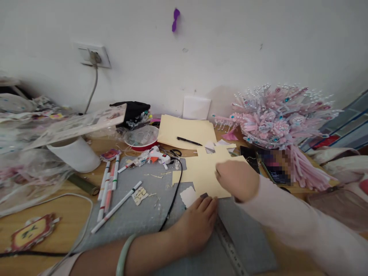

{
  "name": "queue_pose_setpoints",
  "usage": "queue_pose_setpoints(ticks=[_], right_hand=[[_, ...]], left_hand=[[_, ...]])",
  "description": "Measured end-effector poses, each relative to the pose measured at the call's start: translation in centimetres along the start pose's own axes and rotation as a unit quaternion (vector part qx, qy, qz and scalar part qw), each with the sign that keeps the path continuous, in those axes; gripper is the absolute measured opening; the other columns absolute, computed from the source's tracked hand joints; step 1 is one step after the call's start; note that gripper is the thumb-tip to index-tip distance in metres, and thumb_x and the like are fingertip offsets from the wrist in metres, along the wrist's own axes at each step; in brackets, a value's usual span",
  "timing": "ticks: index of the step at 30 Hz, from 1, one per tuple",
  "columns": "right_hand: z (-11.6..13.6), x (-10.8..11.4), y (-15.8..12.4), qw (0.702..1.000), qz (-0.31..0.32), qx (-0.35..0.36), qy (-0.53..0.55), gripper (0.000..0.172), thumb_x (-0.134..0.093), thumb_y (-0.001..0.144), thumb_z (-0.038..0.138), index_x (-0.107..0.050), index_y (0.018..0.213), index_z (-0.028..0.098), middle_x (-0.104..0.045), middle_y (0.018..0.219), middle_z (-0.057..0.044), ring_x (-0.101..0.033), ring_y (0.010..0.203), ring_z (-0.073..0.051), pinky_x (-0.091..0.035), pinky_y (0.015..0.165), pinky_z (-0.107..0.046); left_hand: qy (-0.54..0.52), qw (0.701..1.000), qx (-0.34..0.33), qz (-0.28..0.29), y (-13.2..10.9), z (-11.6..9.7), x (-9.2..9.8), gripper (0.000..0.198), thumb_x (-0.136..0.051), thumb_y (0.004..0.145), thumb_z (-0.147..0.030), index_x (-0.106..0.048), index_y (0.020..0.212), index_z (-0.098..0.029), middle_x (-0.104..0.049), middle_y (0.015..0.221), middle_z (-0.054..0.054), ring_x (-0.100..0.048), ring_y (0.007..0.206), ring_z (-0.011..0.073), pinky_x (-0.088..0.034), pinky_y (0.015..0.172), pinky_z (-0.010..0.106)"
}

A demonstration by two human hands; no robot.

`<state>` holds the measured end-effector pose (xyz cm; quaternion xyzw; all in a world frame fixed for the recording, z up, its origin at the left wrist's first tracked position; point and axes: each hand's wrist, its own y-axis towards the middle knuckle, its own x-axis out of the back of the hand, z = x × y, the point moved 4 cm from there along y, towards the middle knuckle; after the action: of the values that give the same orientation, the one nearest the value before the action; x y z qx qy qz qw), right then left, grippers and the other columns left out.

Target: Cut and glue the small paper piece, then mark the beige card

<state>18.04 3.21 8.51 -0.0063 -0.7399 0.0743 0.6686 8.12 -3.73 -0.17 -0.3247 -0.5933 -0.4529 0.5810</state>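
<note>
My left hand lies on a grey cutting mat, fingers together and stretched toward the lower edge of a cream paper sheet, beside a small white paper scrap. A green bangle sits on its wrist. My right hand, in a pale pink sleeve, rests curled on the same cream sheet, its fingertips hidden, so what it holds is unclear. A metal ruler lies on the mat under my arms.
A white glue gun with a black cord, scissors, several marker pens, a second cream sheet with a black pen, a pink beaded headdress, a phone, a white cup and plastic wrap crowd the wooden table.
</note>
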Motion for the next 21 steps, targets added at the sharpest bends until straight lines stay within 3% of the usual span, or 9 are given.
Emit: queue_pose_setpoints(ticks=[1,3,6,9,14,18,21], right_hand=[[0.5,0.6,2.0,1.0,-0.008,0.008,-0.011,0.02,-0.048,0.088,0.022,-0.062,0.085,0.009,-0.064,0.086,-0.012,-0.061,0.085,-0.02,-0.048,0.075,-0.037],[1.5,1.1,6.3,0.999,-0.028,0.03,-0.026,0.018,-0.046,0.088,0.016,-0.062,0.091,0.008,-0.063,0.092,-0.015,-0.059,0.092,-0.023,-0.047,0.077,-0.037],[2.7,0.2,12.0,0.996,-0.051,0.06,-0.04,0.024,-0.048,0.089,0.024,-0.054,0.108,0.012,-0.057,0.108,-0.009,-0.055,0.099,-0.021,-0.047,0.082,-0.04],[3.4,-1.7,15.4,0.994,-0.051,0.088,-0.038,0.028,-0.051,0.087,0.028,-0.052,0.111,0.014,-0.055,0.111,-0.008,-0.055,0.098,-0.02,-0.047,0.082,-0.041],[3.7,-3.1,17.0,0.992,-0.067,0.109,-0.007,0.026,-0.048,0.089,0.024,-0.05,0.113,0.015,-0.055,0.108,-0.008,-0.056,0.093,-0.019,-0.048,0.078,-0.038],[2.4,-0.7,16.4,0.985,-0.136,0.094,0.047,0.032,-0.033,0.088,0.008,-0.043,0.118,0.015,-0.049,0.113,-0.015,-0.056,0.093,-0.023,-0.046,0.077,-0.038],[0.5,1.1,14.6,0.972,-0.199,0.075,0.103,0.034,-0.028,0.087,0.009,-0.037,0.12,0.013,-0.044,0.118,-0.017,-0.055,0.097,-0.022,-0.044,0.082,-0.036]], left_hand=[[-0.003,1.0,0.0,-0.004,0.0,0.0,0.0,0.042,-0.033,0.088,-0.023,-0.045,0.123,-0.005,-0.044,0.132,0.013,-0.042,0.115,0.024,-0.031,0.095,0.035],[-0.011,1.0,-0.004,-0.007,-0.2,-0.2,0.0,0.042,-0.035,0.087,-0.024,-0.044,0.124,-0.006,-0.045,0.131,0.013,-0.043,0.114,0.0255,-0.032,0.094,0.037],[-0.023,1.0,-0.011,-0.004,-0.7,-0.4,0.1,0.044,-0.04,0.085,-0.028,-0.041,0.125,-0.009,-0.045,0.129,0.015,-0.042,0.115,0.029,-0.034,0.091,0.039],[-0.033,0.999,-0.022,-0.006,-1.3,-0.7,0.2,0.041,-0.037,0.088,-0.028,-0.039,0.126,-0.013,-0.045,0.127,0.015,-0.042,0.116,0.0305,-0.034,0.091,0.041],[-0.069,0.997,-0.01,-0.014,-1.6,-0.8,0.3,0.044,-0.029,0.091,-0.042,-0.042,0.123,-0.015,-0.044,0.128,0.016,-0.039,0.119,0.0324,-0.032,0.093,0.044],[-0.095,0.995,-0.002,-0.017,-1.7,-0.8,0.2,0.047,-0.027,0.091,-0.046,-0.041,0.123,-0.015,-0.042,0.129,0.018,-0.038,0.12,0.0356,-0.032,0.093,0.048],[-0.111,0.994,0.004,-0.009,-1.6,-0.7,0.3,0.043,-0.027,0.091,-0.043,-0.042,0.121,-0.016,-0.041,0.129,0.018,-0.037,0.121,0.0366,-0.033,0.094,0.05]])
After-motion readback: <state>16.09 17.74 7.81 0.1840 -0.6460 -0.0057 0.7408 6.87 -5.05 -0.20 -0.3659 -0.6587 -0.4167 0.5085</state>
